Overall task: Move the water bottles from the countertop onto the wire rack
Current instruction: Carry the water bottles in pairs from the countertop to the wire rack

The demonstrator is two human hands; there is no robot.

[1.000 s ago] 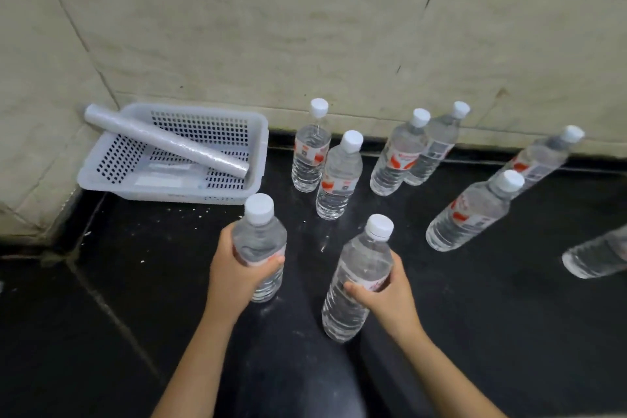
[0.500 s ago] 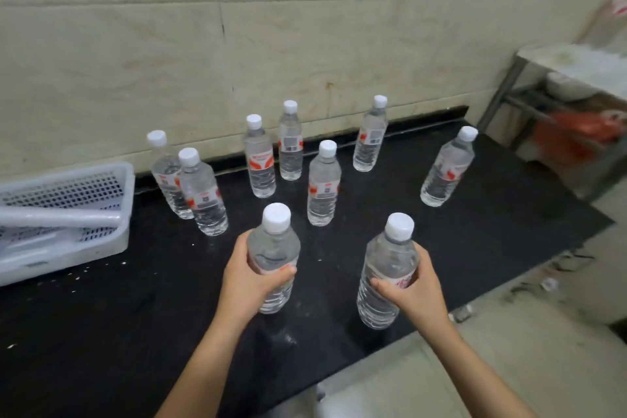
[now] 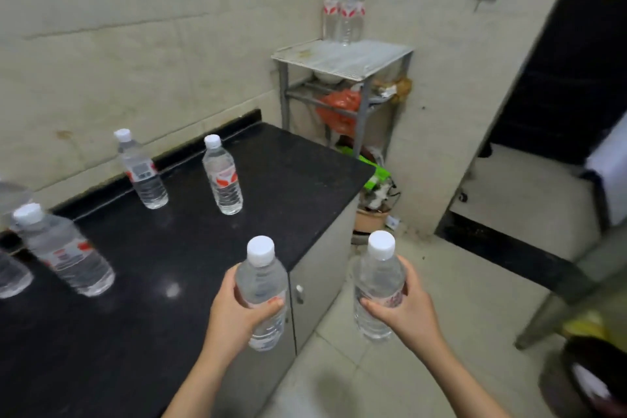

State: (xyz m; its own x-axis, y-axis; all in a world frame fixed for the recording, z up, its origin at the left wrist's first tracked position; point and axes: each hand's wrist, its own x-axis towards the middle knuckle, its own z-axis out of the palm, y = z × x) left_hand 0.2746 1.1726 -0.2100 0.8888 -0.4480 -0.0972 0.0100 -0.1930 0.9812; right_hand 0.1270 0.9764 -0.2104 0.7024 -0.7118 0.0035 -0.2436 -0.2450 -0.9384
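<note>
Head view: my left hand (image 3: 237, 312) has its grip clenched around one water bottle (image 3: 261, 295), held upright over the front corner of the black surface (image 3: 142, 282). My right hand (image 3: 407, 310) grips a second bottle (image 3: 378, 288), upright too, out past the surface's edge and above the pale tiled floor (image 3: 475, 282).

On the surface stand two more bottles near the back wall, one with a barcode label (image 3: 142, 173) and one with a red label (image 3: 224, 176), well apart from each other. Another bottle (image 3: 64, 251) stands at the left, with parts of more cut off by the frame's left edge. A grey cabinet door (image 3: 322, 268) sits under the surface's right end.

Beyond the surface, in the corner of the beige tiled walls, stands the wire rack (image 3: 342, 58). A tight cluster of bottles (image 3: 344, 10) already stands at the back of its top shelf. An orange bag (image 3: 339, 105) fills the shelf below. A dark doorway (image 3: 559, 61) opens at the right.
</note>
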